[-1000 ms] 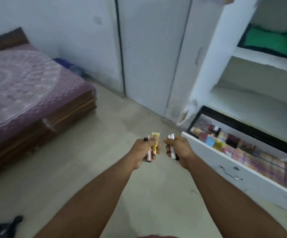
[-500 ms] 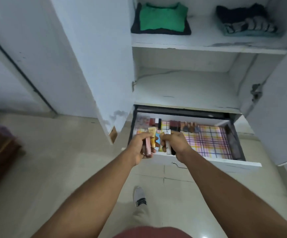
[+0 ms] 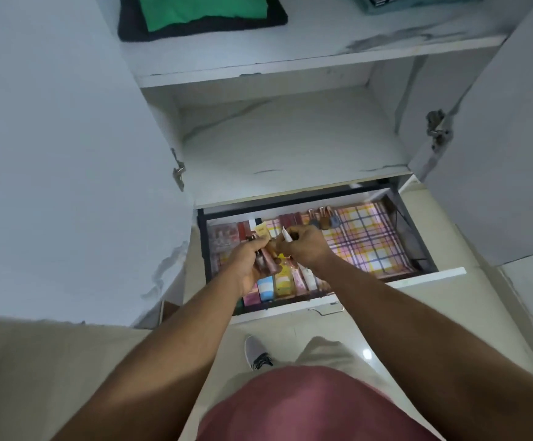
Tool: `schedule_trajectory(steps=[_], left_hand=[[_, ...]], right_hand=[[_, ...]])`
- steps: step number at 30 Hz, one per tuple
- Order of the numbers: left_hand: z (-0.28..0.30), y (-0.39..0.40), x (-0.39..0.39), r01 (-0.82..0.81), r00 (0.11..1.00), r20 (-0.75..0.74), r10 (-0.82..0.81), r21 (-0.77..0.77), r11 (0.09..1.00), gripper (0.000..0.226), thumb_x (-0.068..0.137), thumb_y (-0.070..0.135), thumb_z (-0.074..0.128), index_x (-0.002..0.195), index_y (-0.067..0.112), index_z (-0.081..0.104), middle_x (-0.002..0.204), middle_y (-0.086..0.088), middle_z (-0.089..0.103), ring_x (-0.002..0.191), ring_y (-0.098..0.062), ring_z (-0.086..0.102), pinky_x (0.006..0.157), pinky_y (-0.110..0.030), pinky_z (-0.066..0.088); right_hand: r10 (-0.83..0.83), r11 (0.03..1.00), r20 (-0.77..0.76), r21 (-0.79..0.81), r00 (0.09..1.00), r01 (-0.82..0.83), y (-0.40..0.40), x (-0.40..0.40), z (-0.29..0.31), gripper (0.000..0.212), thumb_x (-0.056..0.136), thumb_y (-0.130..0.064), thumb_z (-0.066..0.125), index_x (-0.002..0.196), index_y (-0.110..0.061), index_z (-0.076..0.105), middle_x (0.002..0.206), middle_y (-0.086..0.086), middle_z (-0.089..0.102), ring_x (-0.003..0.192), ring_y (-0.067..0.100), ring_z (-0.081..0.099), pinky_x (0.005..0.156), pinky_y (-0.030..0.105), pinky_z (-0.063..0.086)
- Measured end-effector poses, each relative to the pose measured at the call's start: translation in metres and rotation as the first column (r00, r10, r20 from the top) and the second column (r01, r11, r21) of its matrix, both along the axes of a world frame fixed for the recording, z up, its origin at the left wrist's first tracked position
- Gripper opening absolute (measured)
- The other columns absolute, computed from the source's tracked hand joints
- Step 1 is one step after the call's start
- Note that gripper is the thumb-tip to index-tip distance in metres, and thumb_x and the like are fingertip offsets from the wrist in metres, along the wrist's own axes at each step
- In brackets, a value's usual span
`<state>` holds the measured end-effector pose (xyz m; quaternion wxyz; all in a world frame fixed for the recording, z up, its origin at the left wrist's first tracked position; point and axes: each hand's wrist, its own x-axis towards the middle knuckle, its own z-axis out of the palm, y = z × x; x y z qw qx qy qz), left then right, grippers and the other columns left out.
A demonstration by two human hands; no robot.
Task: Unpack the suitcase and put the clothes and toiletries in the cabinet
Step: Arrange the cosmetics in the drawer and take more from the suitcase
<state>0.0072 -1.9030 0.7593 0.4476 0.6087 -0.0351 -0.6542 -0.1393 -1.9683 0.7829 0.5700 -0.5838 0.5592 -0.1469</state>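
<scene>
The white cabinet's drawer (image 3: pixel 424 276) is pulled out, lined with plaid paper and holding several small toiletry boxes and bottles (image 3: pixel 279 283) along its left side. Both my hands hover over that left part. My left hand (image 3: pixel 252 261) is closed on several small cosmetic tubes (image 3: pixel 263 232), one yellow-capped, others pink and dark. My right hand (image 3: pixel 306 246) grips a small white tube (image 3: pixel 286 233), its tip sticking up. The two hands touch each other. Folded green clothing on a dark garment (image 3: pixel 201 11) lies on the upper shelf.
The middle shelf (image 3: pixel 290 148) above the drawer is bare. Open cabinet doors stand at the left (image 3: pixel 67 154) and right (image 3: pixel 497 154). More bottles (image 3: pixel 322 218) line the drawer's back. My grey shoe (image 3: pixel 255 351) rests on the tiled floor below the drawer front.
The view swung from the room to the cabinet and closed in. Both hands, still holding the tubes, moved forward from in front of the drawer to over its left side.
</scene>
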Motion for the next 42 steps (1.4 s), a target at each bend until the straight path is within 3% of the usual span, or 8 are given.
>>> schedule_trajectory(steps=[6,14,17,21,25,31,34,42], left_hand=[[-0.014,-0.035,-0.012,0.067,0.996,0.055,-0.071,0.07,0.995,0.023,0.101,0.017,0.062,0.117,0.002,0.068,0.099,-0.019,0.074,0.075,-0.029,0.072,0.071,-0.047,0.063],[-0.041,-0.07,-0.055,0.161,0.933,0.293,-0.211,0.187,0.969,0.032,0.091,0.02,0.079,0.111,-0.001,0.066,0.079,-0.013,0.077,0.075,-0.031,0.077,0.073,-0.048,0.064],[-0.051,-0.08,-0.065,0.126,0.927,0.312,-0.207,0.262,0.957,0.019,0.094,0.026,0.076,0.098,0.009,0.068,0.091,-0.005,0.07,0.082,-0.024,0.067,0.083,-0.042,0.06],[-0.058,-0.088,-0.071,0.102,0.958,0.229,-0.172,0.286,0.953,0.018,0.097,0.005,0.057,0.107,-0.003,0.069,0.102,-0.024,0.061,0.093,-0.041,0.068,0.082,-0.053,0.063],[-0.053,-0.089,-0.083,0.134,0.958,0.216,-0.189,0.248,0.959,0.014,0.092,-0.005,0.05,0.089,-0.004,0.063,0.076,-0.016,0.062,0.075,-0.031,0.064,0.071,-0.043,0.062],[-0.061,-0.088,-0.092,0.109,0.953,0.248,-0.175,0.258,0.96,0.014,0.094,0.0,0.067,0.106,-0.005,0.072,0.103,-0.019,0.075,0.09,-0.028,0.075,0.065,-0.034,0.063],[-0.062,-0.087,-0.093,0.109,0.948,0.265,-0.174,0.243,0.964,0.003,0.091,-0.001,0.07,0.09,-0.001,0.073,0.085,-0.012,0.077,0.076,-0.02,0.076,0.068,-0.035,0.064],[-0.068,-0.084,-0.091,0.086,0.93,0.325,-0.17,0.257,0.963,0.017,0.087,0.006,0.079,0.101,-0.001,0.073,0.096,-0.021,0.075,0.078,-0.026,0.072,0.06,-0.031,0.059]], right_hand=[[0.0,1.0,-0.153,-0.025,0.988,-0.004,-0.037,-0.007,-0.025,0.024,0.078,-0.026,0.09,0.084,-0.006,0.076,0.07,0.006,0.07,0.054,0.011,0.057,0.052,0.029,0.049],[0.024,0.964,-0.21,0.263,0.977,0.033,-0.095,-0.071,-0.066,0.02,0.078,0.004,0.083,0.096,0.002,0.074,0.088,0.017,0.078,0.051,0.013,0.061,0.05,0.029,0.052],[0.064,0.955,-0.347,0.294,0.936,0.044,-0.11,-0.095,-0.093,0.012,0.081,-0.002,0.082,0.084,0.003,0.071,0.085,0.014,0.078,0.064,0.02,0.07,0.063,0.036,0.061],[0.257,0.926,-0.486,0.372,0.835,-0.068,-0.114,-0.101,-0.128,0.018,0.081,-0.011,0.085,0.092,-0.002,0.074,0.088,0.012,0.079,0.081,0.022,0.078,0.077,0.038,0.065],[0.332,0.901,-0.518,0.423,0.788,-0.102,-0.108,-0.101,-0.146,0.025,0.087,-0.011,0.076,0.108,-0.005,0.065,0.099,0.008,0.074,0.084,0.019,0.073,0.066,0.029,0.061],[0.227,0.909,-0.533,0.416,0.815,0.02,-0.102,-0.101,-0.157,0.017,0.093,-0.01,0.071,0.091,-0.01,0.055,0.083,0.004,0.063,0.066,0.012,0.061,0.043,0.019,0.042],[0.198,0.913,-0.535,0.406,0.822,0.045,-0.098,-0.102,-0.163,0.018,0.087,-0.01,0.076,0.085,-0.01,0.059,0.083,0.006,0.069,0.065,0.015,0.066,0.046,0.024,0.048],[0.24,0.934,-0.597,0.356,0.765,-0.015,-0.08,-0.109,-0.166,0.018,0.091,-0.019,0.073,0.102,-0.008,0.064,0.088,0.004,0.066,0.073,0.016,0.064,0.052,0.025,0.048]])
